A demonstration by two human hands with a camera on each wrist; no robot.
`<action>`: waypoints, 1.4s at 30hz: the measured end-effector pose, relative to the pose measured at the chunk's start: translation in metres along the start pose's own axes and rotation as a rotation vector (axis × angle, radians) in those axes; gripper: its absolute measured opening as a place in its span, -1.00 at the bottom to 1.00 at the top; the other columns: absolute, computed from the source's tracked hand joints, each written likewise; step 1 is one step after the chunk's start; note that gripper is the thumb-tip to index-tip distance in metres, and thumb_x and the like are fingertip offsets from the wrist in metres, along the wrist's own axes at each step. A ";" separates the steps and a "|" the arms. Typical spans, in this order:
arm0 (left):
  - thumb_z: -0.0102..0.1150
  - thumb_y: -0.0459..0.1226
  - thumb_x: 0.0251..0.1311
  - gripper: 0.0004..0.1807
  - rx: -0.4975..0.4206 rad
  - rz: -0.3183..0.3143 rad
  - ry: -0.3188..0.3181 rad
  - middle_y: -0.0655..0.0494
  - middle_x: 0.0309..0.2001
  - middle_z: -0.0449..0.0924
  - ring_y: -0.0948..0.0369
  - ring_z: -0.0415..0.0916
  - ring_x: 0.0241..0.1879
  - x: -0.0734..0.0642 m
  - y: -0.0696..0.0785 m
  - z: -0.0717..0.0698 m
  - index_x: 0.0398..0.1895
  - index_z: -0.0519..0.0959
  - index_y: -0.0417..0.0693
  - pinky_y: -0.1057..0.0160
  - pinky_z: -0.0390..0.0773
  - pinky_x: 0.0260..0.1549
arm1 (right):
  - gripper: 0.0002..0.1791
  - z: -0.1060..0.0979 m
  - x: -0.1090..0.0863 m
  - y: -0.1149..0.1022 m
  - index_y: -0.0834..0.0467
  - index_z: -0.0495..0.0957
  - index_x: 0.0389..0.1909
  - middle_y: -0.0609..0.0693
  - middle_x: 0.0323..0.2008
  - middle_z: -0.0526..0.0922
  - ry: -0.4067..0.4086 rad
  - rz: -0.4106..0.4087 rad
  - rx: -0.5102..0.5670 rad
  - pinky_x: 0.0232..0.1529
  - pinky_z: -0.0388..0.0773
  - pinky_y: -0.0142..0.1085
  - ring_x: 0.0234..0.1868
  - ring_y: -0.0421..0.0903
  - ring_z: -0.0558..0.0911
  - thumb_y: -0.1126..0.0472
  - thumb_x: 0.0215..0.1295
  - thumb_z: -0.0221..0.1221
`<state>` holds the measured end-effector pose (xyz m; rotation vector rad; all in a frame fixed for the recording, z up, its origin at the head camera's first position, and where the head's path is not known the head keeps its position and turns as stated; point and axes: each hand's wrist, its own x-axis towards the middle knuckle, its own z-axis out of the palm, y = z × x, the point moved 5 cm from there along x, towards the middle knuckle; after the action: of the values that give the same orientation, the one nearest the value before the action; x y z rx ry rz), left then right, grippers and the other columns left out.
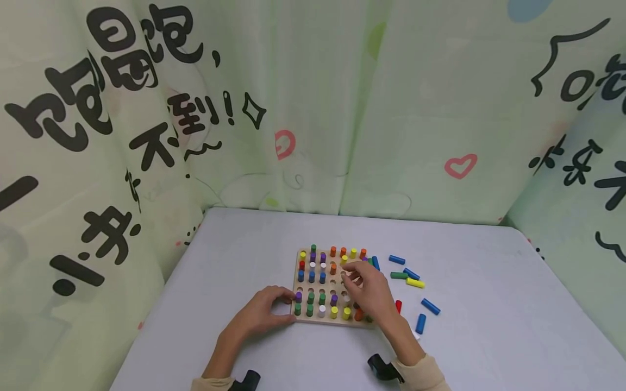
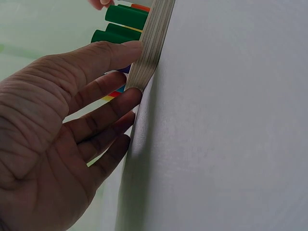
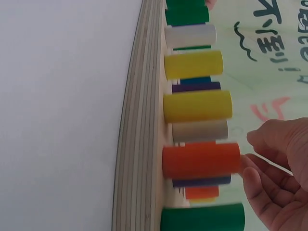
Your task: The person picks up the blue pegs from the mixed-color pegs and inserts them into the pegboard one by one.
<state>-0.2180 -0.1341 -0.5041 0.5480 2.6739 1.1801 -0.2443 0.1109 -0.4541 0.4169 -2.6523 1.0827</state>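
A square wooden pegboard (image 1: 313, 320) lies on the table, with round holes and short coloured cylinder pegs standing upright in many of them. My left hand (image 1: 266, 311) is at its left side, thumb and fingers spread apart. In the left wrist view, the thumb tip (image 2: 132, 48) and a fingertip touch the board's layered edge (image 2: 149, 57). Over the right part of the board hovers my right hand (image 1: 370, 288), its fingers bent loosely with a gap to the thumb. No peg shows between them in the right wrist view, where an orange peg (image 3: 201, 160) stands nearby.
Right of the board lie several loose pegs, among them a yellow peg (image 1: 415, 283), a green peg (image 1: 399, 275) and a blue peg (image 1: 431, 306). The white-covered table (image 1: 489, 304) is backed by a printed curtain (image 1: 391, 136). Black wrist cameras sit near both sleeves.
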 end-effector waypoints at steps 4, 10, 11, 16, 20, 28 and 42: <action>0.51 -0.17 0.12 -0.55 -0.001 0.001 0.001 0.14 -0.07 0.64 0.13 0.52 -0.02 0.000 -0.001 0.000 0.06 0.63 -0.09 -0.11 0.54 0.15 | -0.77 -0.006 0.000 0.008 0.24 0.67 -0.05 0.02 -0.24 0.68 0.027 0.009 -0.024 -0.28 0.65 -0.37 -0.27 -0.11 0.63 0.33 0.29 0.35; 0.52 -0.18 0.11 -0.55 -0.006 -0.006 0.005 0.15 -0.07 0.64 0.13 0.52 -0.01 0.001 -0.002 0.001 0.05 0.63 -0.08 -0.10 0.53 0.16 | -0.76 -0.015 0.001 0.020 0.24 0.67 -0.03 0.06 -0.19 0.68 0.038 0.066 -0.032 -0.23 0.65 -0.33 -0.22 -0.07 0.64 0.30 0.31 0.34; 0.52 -0.18 0.11 -0.55 -0.007 -0.008 0.004 0.15 -0.07 0.64 0.13 0.52 -0.01 0.001 -0.003 0.001 0.05 0.63 -0.09 -0.11 0.53 0.16 | -0.75 -0.017 0.001 0.022 0.24 0.67 -0.02 0.06 -0.17 0.68 0.044 0.069 -0.033 -0.22 0.66 -0.31 -0.21 -0.07 0.64 0.30 0.31 0.34; 0.52 -0.19 0.11 -0.55 -0.024 -0.001 -0.001 0.13 -0.05 0.64 0.10 0.53 0.01 0.000 -0.003 0.002 0.06 0.63 -0.09 -0.13 0.52 0.17 | -0.75 -0.023 0.002 0.032 0.25 0.66 -0.01 0.12 -0.11 0.70 0.066 0.102 -0.031 -0.21 0.64 -0.32 -0.20 -0.05 0.64 0.28 0.33 0.34; 0.52 -0.20 0.11 -0.55 -0.022 0.001 0.000 0.13 -0.05 0.64 0.11 0.53 0.01 -0.001 -0.002 0.002 0.06 0.63 -0.09 -0.13 0.52 0.16 | -0.74 -0.026 0.003 0.038 0.25 0.65 0.01 0.15 -0.07 0.70 0.070 0.144 -0.039 -0.19 0.63 -0.32 -0.17 -0.02 0.65 0.24 0.36 0.32; 0.52 -0.19 0.11 -0.55 -0.011 -0.011 0.004 0.16 -0.05 0.64 0.13 0.52 0.00 -0.001 -0.001 0.001 0.06 0.63 -0.07 -0.11 0.54 0.16 | -0.72 -0.030 0.004 0.054 0.27 0.63 0.03 0.16 -0.07 0.70 0.071 0.191 -0.062 -0.15 0.68 -0.18 -0.14 0.03 0.65 0.25 0.36 0.31; 0.51 -0.19 0.12 -0.55 -0.010 -0.025 0.005 0.16 -0.05 0.64 0.14 0.51 0.00 0.001 -0.004 0.002 0.08 0.63 -0.07 -0.11 0.53 0.18 | -0.73 -0.027 0.005 0.077 0.27 0.64 0.01 0.18 -0.05 0.70 0.064 0.244 -0.074 -0.08 0.72 -0.07 -0.12 0.06 0.67 0.24 0.37 0.30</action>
<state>-0.2193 -0.1344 -0.5086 0.5095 2.6700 1.1886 -0.2730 0.1821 -0.4826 0.0428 -2.7275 1.0403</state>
